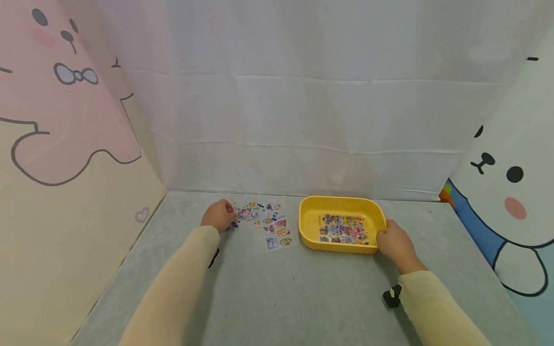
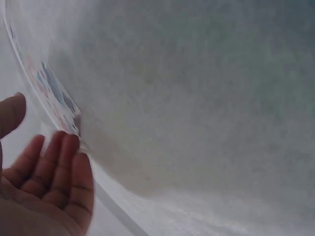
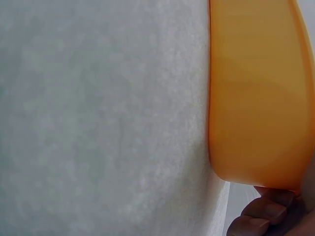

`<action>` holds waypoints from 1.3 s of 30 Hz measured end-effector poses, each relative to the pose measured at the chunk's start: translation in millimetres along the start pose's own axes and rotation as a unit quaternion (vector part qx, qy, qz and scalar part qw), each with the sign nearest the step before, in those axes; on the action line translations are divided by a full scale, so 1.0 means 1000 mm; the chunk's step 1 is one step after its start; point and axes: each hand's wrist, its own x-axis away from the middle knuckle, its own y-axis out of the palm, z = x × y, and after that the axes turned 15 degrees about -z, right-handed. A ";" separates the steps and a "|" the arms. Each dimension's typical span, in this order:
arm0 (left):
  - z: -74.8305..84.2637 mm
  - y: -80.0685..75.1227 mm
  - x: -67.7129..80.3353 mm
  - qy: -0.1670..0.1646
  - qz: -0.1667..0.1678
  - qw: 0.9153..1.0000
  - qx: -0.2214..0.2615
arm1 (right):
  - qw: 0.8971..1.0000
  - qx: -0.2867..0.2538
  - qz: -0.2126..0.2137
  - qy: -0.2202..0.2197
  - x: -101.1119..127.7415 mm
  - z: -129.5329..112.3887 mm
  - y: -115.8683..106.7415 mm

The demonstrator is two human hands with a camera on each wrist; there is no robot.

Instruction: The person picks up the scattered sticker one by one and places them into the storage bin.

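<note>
A shallow yellow plastic tray (image 1: 311,245) stands on the grey table, right of the middle. My right hand (image 1: 399,245) grips its right end. In the right wrist view, curled fingers (image 3: 263,211) meet the end of the tray (image 3: 256,98). Inside the tray lies a sheet of small colourful stickers (image 1: 344,229). My left hand (image 1: 219,215) is at the left edge of more colourful stickers (image 1: 248,212) on the table. In the left wrist view, its thumb is apart from the loosely bent fingers (image 2: 61,172), with nothing between them; the stickers (image 2: 56,93) lie just beyond.
Clear-backed stickers (image 1: 278,233) in rows lie between the left hand and the tray. A white curtain (image 1: 277,110) hangs behind the table (image 1: 277,298). Printed panels stand at the left (image 1: 65,230) and right (image 1: 510,192) sides. Each wrist wears a small dark device.
</note>
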 end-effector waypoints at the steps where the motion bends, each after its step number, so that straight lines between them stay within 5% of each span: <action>1: 0.000 0.002 0.000 -0.006 0.005 1.000 -0.007 | 1.000 0.000 0.001 0.000 0.000 0.000 0.000; 7: 0.005 0.012 0.008 -0.055 0.002 0.998 -0.044 | 1.000 0.000 0.003 -0.002 0.001 0.000 -0.001; 18: 0.019 0.022 0.027 -0.126 0.002 0.992 -0.011 | 1.000 0.003 0.001 0.003 -0.001 0.000 0.000; 29: 0.033 0.023 0.029 -0.160 0.013 0.986 -0.041 | 1.000 -0.001 0.003 0.004 0.000 -0.001 0.001; 39: 0.031 0.018 0.030 -0.157 0.008 0.987 -0.020 | 1.000 -0.001 0.003 0.003 0.000 -0.001 0.001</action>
